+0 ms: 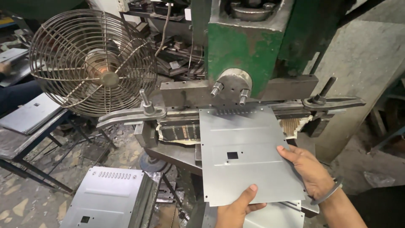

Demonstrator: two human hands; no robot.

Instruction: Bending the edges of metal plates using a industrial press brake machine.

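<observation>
Head view: flat grey rectangular metal sheet (249, 154), centre, far edge under green press machine (244, 46) at 12 o'clock. Left hand (236, 209) grip pinches near edge, 6 o'clock; right hand (310, 169) grip pinches right edge, 4 o'clock.

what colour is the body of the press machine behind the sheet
Green, worn and chipped with rusty patches, on the press body above the metal sheet; head view.

One head-worn camera looked down and forward from close above the metal sheet (247, 154), facing the green press (244, 46) at twelve o'clock.
</observation>
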